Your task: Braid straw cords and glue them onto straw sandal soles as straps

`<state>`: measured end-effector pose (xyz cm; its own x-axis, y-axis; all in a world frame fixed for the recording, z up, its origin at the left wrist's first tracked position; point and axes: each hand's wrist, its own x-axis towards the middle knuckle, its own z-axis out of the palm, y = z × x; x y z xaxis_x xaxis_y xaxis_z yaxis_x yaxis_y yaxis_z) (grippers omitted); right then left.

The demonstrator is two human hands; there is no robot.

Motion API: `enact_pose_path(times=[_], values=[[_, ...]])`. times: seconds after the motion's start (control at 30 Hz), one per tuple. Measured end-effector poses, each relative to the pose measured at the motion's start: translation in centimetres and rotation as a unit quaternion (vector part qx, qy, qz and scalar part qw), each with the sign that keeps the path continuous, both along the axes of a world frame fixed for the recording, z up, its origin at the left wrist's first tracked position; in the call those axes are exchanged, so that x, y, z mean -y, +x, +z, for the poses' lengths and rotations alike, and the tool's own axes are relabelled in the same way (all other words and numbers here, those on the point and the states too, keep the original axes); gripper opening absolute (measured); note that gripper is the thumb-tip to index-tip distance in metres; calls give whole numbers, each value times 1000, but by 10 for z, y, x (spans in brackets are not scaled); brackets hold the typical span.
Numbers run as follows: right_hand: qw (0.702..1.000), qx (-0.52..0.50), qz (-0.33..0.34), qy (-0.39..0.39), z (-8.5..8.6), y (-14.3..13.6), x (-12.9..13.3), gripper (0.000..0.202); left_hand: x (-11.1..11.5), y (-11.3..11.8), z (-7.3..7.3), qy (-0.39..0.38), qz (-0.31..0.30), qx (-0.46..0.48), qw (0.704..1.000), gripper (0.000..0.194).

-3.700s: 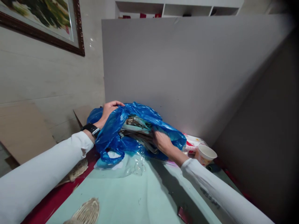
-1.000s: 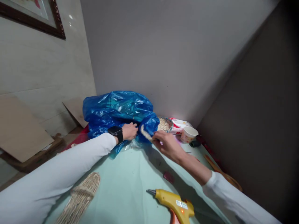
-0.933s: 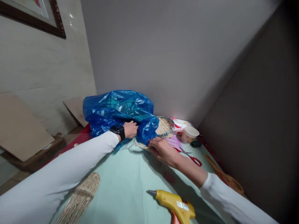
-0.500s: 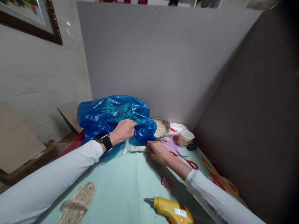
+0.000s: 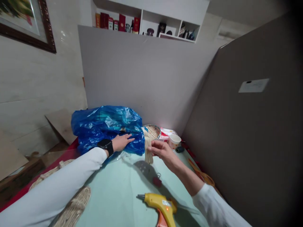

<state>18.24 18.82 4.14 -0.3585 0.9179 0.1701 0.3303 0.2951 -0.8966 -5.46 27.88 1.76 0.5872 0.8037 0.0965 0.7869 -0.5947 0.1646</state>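
A crumpled blue plastic bag (image 5: pixel 106 119) lies at the back left of the table. My left hand (image 5: pixel 121 142), below a black watch, rests on the bag's front with its fingers spread. To its right, my right hand (image 5: pixel 162 150) pinches a pale cream bundle of strands (image 5: pixel 148 148), which hangs down beside the bag's right end. Behind the bundle is a round woven basket (image 5: pixel 153 131), partly hidden. Nearer the front lies a yellow glue gun (image 5: pixel 157 201) with a lit orange light. A woven straw sole (image 5: pixel 77 206) is partly under my left sleeve.
A paper cup (image 5: pixel 174 141) and a dark spool (image 5: pixel 180 149) stand at the right back. A small dark red piece (image 5: pixel 157 181) lies beyond the glue gun. Grey panels (image 5: pixel 142 69) rise behind and on the right. Wooden-handled tools (image 5: pixel 203 175) lie along the right edge.
My right hand has lifted the cream bundle off the table, and it now hangs down. My left hand has opened and spread on the bag. The view has tilted up, showing shelves.
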Motion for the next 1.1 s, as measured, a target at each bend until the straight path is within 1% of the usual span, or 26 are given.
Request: enact_pose_path(times=[0.07, 0.1, 0.13, 0.2, 0.27, 0.3, 0.33, 0.37, 0.4, 0.43, 0.47, 0.5, 0.53, 0.63, 0.77, 0.87, 0.97, 1.03, 1.1], values=[[997, -72, 3, -26, 10, 2, 26, 27, 17, 6, 23, 0, 6, 49, 999, 35], [994, -102, 5, -36, 14, 2, 40, 27, 29, 9, 36, 1, 5, 79, 997, 32], [991, -129, 8, -44, 17, 2, 54, 27, 44, 13, 48, 0, 6, 114, 993, 29], [984, -170, 12, -52, 22, 1, 81, 29, 81, 22, 68, -20, 2, 185, 983, 33], [979, -197, 13, -52, 24, 1, 105, 29, 124, 32, 81, -78, -29, 242, 967, 43], [977, -205, 13, -51, 24, 0, 116, 29, 146, 36, 84, -106, -46, 267, 957, 48], [976, -209, 14, -52, 24, 1, 125, 28, 168, 40, 84, -125, -57, 288, 948, 48], [976, -209, 19, -56, 23, 1, 135, 28, 187, 44, 83, -145, -62, 325, 932, 43], [976, -205, 28, -63, 21, 2, 143, 28, 204, 48, 81, -192, -56, 420, 885, 34], [977, -198, 40, -72, 19, 3, 151, 28, 219, 51, 78, -219, -41, 483, 847, 25], [977, -190, 53, -82, 15, 4, 158, 28, 231, 54, 74, -235, -30, 524, 818, 19], [977, -180, 67, -89, 11, 6, 164, 28, 240, 56, 71, -245, -18, 559, 792, 16], [977, -172, 79, -95, 7, 8, 169, 28, 247, 58, 67, -246, -9, 580, 777, 14], [975, -171, 94, -105, -5, 15, 178, 29, 261, 60, 56, -228, 27, 623, 748, 14], [966, -205, 85, -135, -18, 19, 175, 29, 267, 58, 40, -213, 101, 662, 711, 18], [966, -212, 44, -142, -24, 19, 169, 30, 266, 53, 29, -208, 127, 695, 676, 18], [961, -244, -23, -129, -28, 21, 164, 29, 263, 49, 23, -229, 126, 726, 636, 17], [955, -265, -63, -117, -30, 22, 162, 27, 262, 46, 21, -248, 133, 724, 630, 18], [949, -283, -95, -101, -31, 24, 160, 26, 262, 45, 19, -252, 158, 708, 640, 21]])
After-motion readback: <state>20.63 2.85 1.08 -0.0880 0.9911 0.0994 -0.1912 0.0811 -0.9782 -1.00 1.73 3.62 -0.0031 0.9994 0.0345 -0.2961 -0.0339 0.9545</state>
